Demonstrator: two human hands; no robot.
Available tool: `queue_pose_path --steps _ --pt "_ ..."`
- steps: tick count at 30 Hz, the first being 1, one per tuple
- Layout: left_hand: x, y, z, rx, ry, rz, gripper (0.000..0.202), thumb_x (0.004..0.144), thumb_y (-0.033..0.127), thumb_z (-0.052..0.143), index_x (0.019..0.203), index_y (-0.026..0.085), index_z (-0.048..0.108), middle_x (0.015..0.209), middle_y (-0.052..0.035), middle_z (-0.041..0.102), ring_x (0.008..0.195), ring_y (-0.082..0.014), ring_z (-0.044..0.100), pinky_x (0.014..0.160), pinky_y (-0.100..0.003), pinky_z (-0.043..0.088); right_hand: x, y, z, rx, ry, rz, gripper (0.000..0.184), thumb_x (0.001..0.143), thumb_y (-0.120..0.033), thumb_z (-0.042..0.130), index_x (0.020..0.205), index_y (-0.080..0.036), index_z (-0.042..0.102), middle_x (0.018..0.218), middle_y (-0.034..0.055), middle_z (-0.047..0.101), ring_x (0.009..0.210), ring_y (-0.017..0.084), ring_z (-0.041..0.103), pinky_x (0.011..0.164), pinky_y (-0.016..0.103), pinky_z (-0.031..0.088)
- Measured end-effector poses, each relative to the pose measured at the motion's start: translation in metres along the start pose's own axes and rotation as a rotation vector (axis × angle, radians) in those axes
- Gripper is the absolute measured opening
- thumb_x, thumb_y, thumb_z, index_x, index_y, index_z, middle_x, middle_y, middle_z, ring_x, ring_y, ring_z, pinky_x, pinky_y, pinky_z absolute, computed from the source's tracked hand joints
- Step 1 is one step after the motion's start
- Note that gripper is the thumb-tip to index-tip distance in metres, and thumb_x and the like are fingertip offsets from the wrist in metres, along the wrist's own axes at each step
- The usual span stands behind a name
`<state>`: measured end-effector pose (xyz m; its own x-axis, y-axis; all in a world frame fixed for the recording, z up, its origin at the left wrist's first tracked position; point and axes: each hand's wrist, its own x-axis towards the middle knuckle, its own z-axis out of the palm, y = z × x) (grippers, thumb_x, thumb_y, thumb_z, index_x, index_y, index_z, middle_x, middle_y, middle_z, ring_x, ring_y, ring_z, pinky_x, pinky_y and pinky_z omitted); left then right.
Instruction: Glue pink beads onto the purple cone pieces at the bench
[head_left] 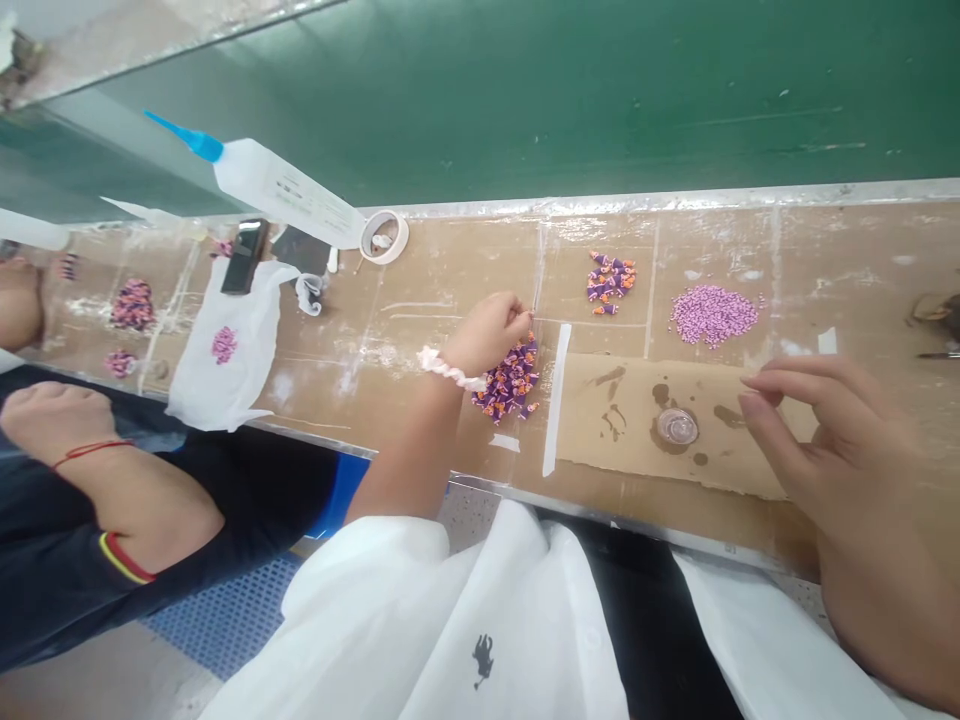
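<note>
My left hand (491, 335), with a pale scrunchie at its wrist, is closed in a pinch over a pile of small purple and orange figures (511, 385). What its fingertips hold, if anything, is hidden. On the right, my right hand (832, 425) is raised with thumb and index finger pressed together; anything between them is too small to name. Near it, a small round dish of clear liquid (677, 427) stands on a stained brown paper sheet (600, 455). Beyond the sheet lie a heap of tiny pink-purple pieces (714, 315) and a smaller group of purple and orange figures (611, 282).
A white bottle with a blue nozzle (281, 190) and a roll of tape (385, 237) stand towards the back. To the left are a phone (244, 257), a white plastic sheet (225, 385) and a co-worker's arm (142, 490). A green wall (562, 100) borders the table.
</note>
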<state>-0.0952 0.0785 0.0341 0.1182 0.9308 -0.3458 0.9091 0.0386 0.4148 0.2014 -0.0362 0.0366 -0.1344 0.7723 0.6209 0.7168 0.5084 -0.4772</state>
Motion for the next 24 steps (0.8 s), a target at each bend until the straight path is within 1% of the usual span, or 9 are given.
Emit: queue_pose_path --steps 2,3,6,9,12,15,20,22,24 --pt "-0.013 0.007 0.0 -0.417 -0.004 0.047 0.019 0.085 0.032 0.051 0.075 0.017 0.05 0.067 0.001 0.049 0.061 -0.0106 0.042 0.061 -0.024 0.036 -0.001 -0.001 0.001 0.002 -0.006 0.01 0.023 0.076 -0.005 0.072 0.092 -0.021 0.065 0.088 0.0046 0.067 0.069 0.015 0.064 0.061 0.027 0.054" --pt "-0.02 0.013 0.002 -0.684 -0.06 0.071 0.021 0.083 0.036 0.056 0.075 0.017 0.05 0.065 0.0024 0.045 0.058 -0.009 0.038 0.057 -0.023 0.034 -0.001 -0.002 0.001 0.008 -0.006 0.01 0.023 0.076 -0.005 0.072 0.092 -0.021 0.065 0.088 0.0043 0.067 0.069 0.015 0.063 0.061 0.028 0.053" --pt "-0.039 0.039 0.018 -1.31 -0.406 0.104 0.03 0.076 0.04 0.068 0.076 0.016 0.051 0.065 0.0038 0.038 0.057 -0.0069 0.036 0.052 -0.02 0.029 -0.001 -0.005 0.004 0.068 -0.022 0.003 0.03 0.078 -0.005 0.07 0.102 -0.022 0.065 0.089 0.004 0.065 0.068 0.014 0.061 0.06 0.027 0.052" --pt "-0.051 0.068 0.044 -1.519 -0.754 0.115 0.029 0.078 0.037 0.071 0.077 0.014 0.054 0.066 0.0029 0.039 0.059 -0.0059 0.037 0.052 -0.02 0.03 -0.001 -0.006 0.007 0.236 -0.108 0.028 0.043 0.083 -0.009 0.066 0.123 -0.022 0.059 0.088 0.0038 0.062 0.067 0.013 0.059 0.059 0.028 0.052" --pt "-0.056 0.087 0.067 -1.531 -0.915 0.144 0.031 0.079 0.04 0.071 0.078 0.013 0.056 0.065 0.0031 0.04 0.058 -0.0054 0.037 0.051 -0.02 0.029 -0.003 -0.006 0.01 0.403 -0.187 0.058 0.043 0.085 -0.013 0.065 0.126 -0.024 0.058 0.09 0.0036 0.062 0.067 0.013 0.058 0.058 0.028 0.052" --pt "-0.06 0.093 0.079 -1.495 -0.866 0.206 0.03 0.078 0.04 0.072 0.081 0.013 0.059 0.063 0.0034 0.045 0.056 -0.0048 0.039 0.051 -0.02 0.029 -0.006 -0.007 0.01 0.471 -0.167 0.082 0.035 0.081 -0.008 0.069 0.113 -0.023 0.065 0.085 0.0024 0.063 0.068 0.013 0.06 0.055 0.025 0.049" --pt "-0.072 0.088 0.072 -1.206 -0.385 0.417 0.016 0.083 0.03 0.067 0.079 0.014 0.068 0.07 -0.0012 0.061 0.068 -0.0079 0.054 0.068 -0.022 0.044 -0.007 -0.011 0.008 0.59 -0.152 0.102 0.031 0.077 0.0 0.07 0.102 -0.018 0.067 0.08 0.0029 0.063 0.065 0.013 0.06 0.052 0.025 0.048" --pt "-0.074 0.085 0.067 -1.122 -0.363 0.503 0.015 0.084 0.025 0.065 0.075 0.014 0.068 0.068 -0.0011 0.062 0.066 -0.0078 0.055 0.068 -0.02 0.045 -0.005 -0.013 0.008 0.633 -0.153 0.098 0.031 0.078 -0.001 0.068 0.104 -0.018 0.068 0.078 0.0031 0.062 0.064 0.013 0.059 0.052 0.026 0.048" --pt "-0.074 0.084 0.064 -1.119 -0.448 0.553 0.016 0.086 0.022 0.063 0.074 0.013 0.067 0.066 -0.0008 0.061 0.063 -0.0073 0.054 0.065 -0.019 0.045 -0.004 -0.015 0.009 0.661 -0.147 0.093 0.033 0.08 0.0 0.066 0.107 -0.018 0.069 0.077 0.0035 0.061 0.063 0.013 0.057 0.052 0.028 0.048"
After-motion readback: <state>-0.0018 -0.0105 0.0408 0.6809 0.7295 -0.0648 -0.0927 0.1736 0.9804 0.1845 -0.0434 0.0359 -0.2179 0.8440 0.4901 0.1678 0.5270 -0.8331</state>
